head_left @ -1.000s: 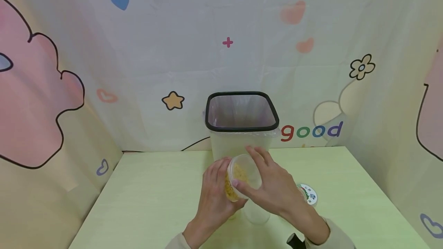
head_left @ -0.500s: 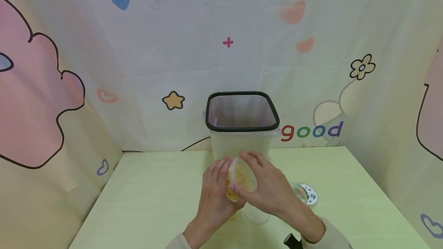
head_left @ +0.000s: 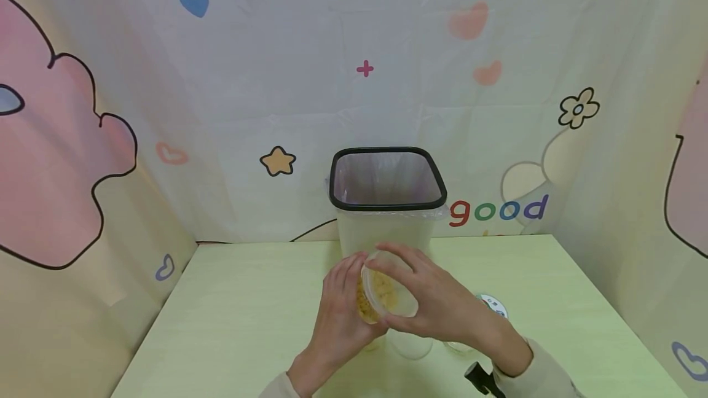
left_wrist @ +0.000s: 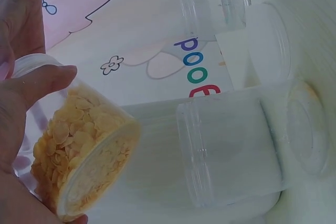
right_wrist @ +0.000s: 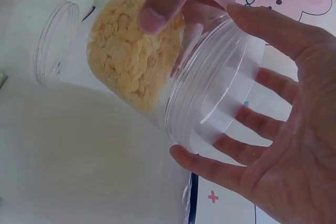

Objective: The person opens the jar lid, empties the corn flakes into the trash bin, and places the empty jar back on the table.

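Observation:
My left hand (head_left: 340, 312) grips a clear plastic jar (head_left: 366, 304), tilted with its mouth end toward the right. Pale yellow flakes (right_wrist: 131, 51) fill a good part of it, as the right wrist view shows. Over the mouth end sits a clear round lid (head_left: 405, 304). My right hand (head_left: 442, 293) holds this lid by its edge, thumb on one side and fingers spread round the other. In the left wrist view the left thumb lies across the jar's side, and the jar's base (left_wrist: 100, 174) faces the camera.
Behind the hands stands a pale bin (head_left: 365, 229) with a black rim and a plastic liner. A clear jar (head_left: 410, 347) stands below the hands, and another (left_wrist: 215, 3) shows in the left wrist view. A printed disc (head_left: 494, 303) lies right on the table (head_left: 249, 312).
The right hand's fingers have shifted round the lid: the thumb went down to its lower edge and the index finger came left across its top. The left hand stays nearly still.

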`<state>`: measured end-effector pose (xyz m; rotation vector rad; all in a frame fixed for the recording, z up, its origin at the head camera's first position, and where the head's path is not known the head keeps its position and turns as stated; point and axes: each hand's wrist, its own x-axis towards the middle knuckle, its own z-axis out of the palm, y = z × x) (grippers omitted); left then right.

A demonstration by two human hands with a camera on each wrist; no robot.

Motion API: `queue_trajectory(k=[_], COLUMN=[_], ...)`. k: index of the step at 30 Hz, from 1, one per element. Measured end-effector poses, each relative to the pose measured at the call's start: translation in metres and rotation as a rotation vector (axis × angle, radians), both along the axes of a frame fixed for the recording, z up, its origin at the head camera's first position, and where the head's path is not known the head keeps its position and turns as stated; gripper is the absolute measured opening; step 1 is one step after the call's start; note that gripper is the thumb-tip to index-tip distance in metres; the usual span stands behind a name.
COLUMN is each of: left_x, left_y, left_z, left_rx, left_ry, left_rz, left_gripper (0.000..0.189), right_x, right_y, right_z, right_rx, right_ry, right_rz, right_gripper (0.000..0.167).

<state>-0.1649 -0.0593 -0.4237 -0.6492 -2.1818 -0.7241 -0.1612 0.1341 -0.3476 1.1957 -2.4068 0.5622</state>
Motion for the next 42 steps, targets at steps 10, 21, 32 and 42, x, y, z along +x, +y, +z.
queue_trajectory(k=[10, 21, 32, 42], left_x=[0.001, 0.001, 0.001, 0.004], left_y=[-0.003, -0.011, -0.026, -0.043], left_z=[0.002, 0.003, 0.006, 0.005], left_rx=[0.055, 0.151, 0.247, 0.308], left_ry=[-0.033, -0.101, -0.178, -0.24], left_rz=[-0.041, -0.057, -0.044, -0.025], left_gripper=[0.117, 0.114, 0.118, 0.119], right_x=[0.0, 0.004, 0.005, 0.006], right_y=[0.005, 0.009, 0.015, 0.016], right_z=[0.008, 0.013, 0.011, -0.004], right_rx=[0.014, -0.027, -0.041, -0.033], right_ry=[0.074, 0.055, 0.03, 0.008], right_rz=[0.086, 0.038, -0.006, -0.019], right_gripper=[0.086, 0.082, 0.082, 0.081])
